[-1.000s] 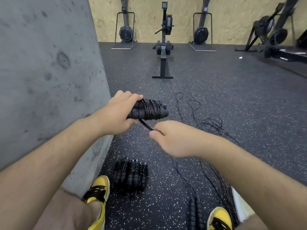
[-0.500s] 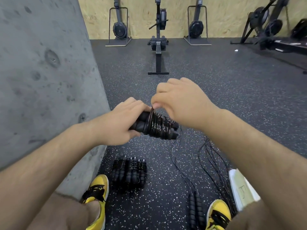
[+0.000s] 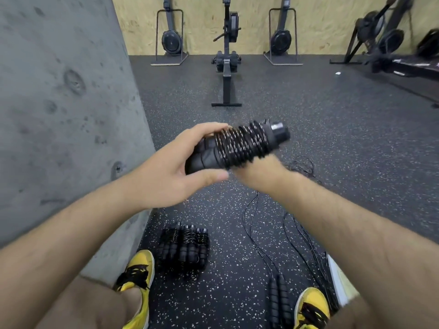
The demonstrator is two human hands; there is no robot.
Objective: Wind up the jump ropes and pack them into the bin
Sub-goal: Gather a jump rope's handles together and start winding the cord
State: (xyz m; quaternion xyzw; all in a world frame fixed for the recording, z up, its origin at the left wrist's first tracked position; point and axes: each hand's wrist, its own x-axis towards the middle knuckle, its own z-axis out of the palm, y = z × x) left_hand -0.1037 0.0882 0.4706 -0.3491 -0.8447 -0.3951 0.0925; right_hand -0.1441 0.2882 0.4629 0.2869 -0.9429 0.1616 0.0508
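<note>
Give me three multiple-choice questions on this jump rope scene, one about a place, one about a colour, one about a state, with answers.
1. Where does the wound pile of ropes lie?
A. by the concrete wall
B. beside the rowing machine
C. in a bin

2. What colour are the shoes?
A. white
B. yellow and black
C. red

3. What state is the rope bundle in the left hand?
A. hanging loose
B. cord coiled round the handles
C. lying on the floor

Answers: 1 A, the pile sits at the wall's foot; 2 B, yellow with black laces; 3 B, coils wrap the handles.
</note>
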